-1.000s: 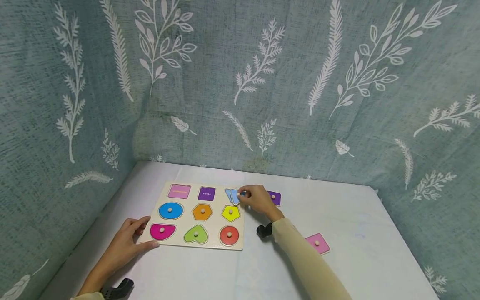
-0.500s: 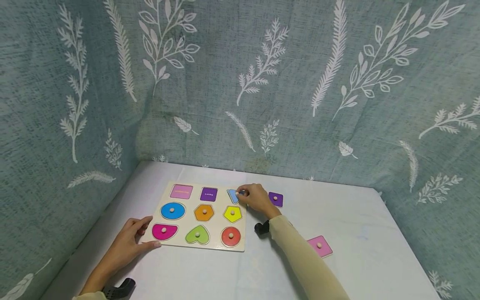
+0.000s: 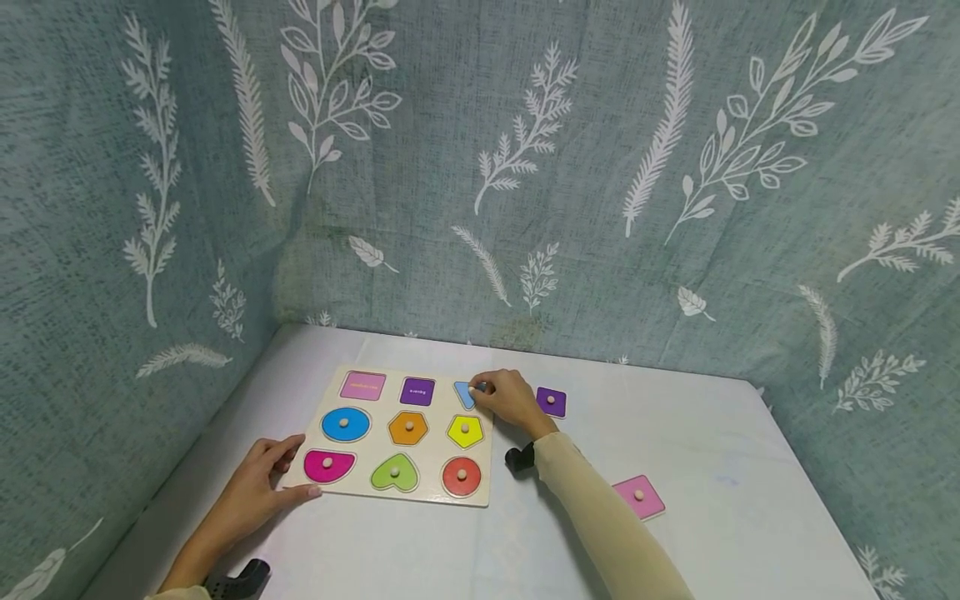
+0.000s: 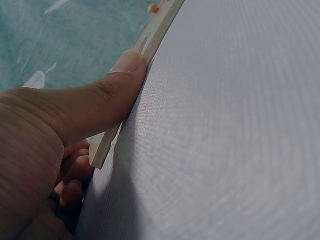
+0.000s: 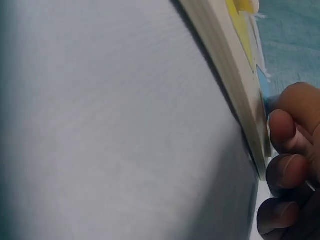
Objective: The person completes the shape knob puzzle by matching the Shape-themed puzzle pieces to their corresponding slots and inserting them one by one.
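Note:
A cream wooden shape puzzle board lies flat on the table, with knobbed pieces in several recesses. At its near left corner my left hand holds it, thumb on the front edge and fingers at the left side; the left wrist view shows the thumb against the rim. Over the far right recess, my right hand pinches the knob of a blue triangle piece. The hand hides part of this piece; whether it is fully seated I cannot tell. Pink and purple recesses at the back hold no pieces.
A purple square piece lies right of the board, beyond my right hand. Nearer, beside the right sleeve, lies a pink rectangle piece. Patterned green cloth hangs behind and left of the white table.
The blue triangle has moved left with my right hand, from partly beside its recess to over it. My left hand stays at the board's corner. The head view has shifted slightly.

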Available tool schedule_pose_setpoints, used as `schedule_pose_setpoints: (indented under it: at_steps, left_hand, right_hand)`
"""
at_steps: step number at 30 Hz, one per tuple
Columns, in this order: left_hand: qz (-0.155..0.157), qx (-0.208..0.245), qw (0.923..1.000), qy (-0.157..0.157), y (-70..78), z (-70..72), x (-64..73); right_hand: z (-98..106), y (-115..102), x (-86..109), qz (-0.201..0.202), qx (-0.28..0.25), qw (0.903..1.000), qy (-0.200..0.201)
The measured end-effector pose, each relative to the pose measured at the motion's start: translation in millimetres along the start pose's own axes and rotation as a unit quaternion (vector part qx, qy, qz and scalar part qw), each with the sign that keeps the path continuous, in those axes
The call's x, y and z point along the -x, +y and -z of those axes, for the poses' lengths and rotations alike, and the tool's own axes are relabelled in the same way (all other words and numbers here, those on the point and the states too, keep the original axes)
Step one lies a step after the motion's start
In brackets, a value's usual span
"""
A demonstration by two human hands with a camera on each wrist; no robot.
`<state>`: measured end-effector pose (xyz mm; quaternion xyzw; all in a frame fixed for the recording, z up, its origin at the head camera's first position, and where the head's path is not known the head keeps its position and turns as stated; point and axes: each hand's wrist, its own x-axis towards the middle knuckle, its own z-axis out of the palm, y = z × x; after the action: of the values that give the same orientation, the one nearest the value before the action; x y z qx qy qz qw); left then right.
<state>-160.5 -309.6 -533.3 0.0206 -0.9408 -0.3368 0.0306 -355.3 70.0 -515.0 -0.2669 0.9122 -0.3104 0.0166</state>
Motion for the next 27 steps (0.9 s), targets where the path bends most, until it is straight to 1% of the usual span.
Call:
schedule_pose_setpoints:
  at_steps: [6, 12, 16, 20, 27]
  left_hand:
    - [0.003, 0.001, 1.0, -0.002, -2.0, -1.8, 1.2]
    - [0.003, 0.004, 1.0, -0.001, -2.6, -1.9, 0.9]
    - [0.005, 0.003, 1.0, 0.0, -2.4, -1.1, 0.8]
    - [0.005, 0.005, 1.0, 0.005, -1.6, -0.1, 0.5]
    - [0.004, 0.005, 1.0, 0.005, -2.7, -0.6, 0.5]
  right_hand:
    - [-1.0, -2.6, 0.6, -0.023, 0.003, 0.9997, -0.008]
    - [0.5, -6.9, 0.5, -0.044, 0.0, 0.999, -0.006]
    - [1.2, -8.7, 1.1, -0.043, 0.008, 0.999, -0.012]
    - [3.3, -9.1, 1.6, -0.039, 0.002, 0.9991, -0.018]
    - [14.6, -7.3, 6.5, -0.033, -0.004, 0.9977, -0.059]
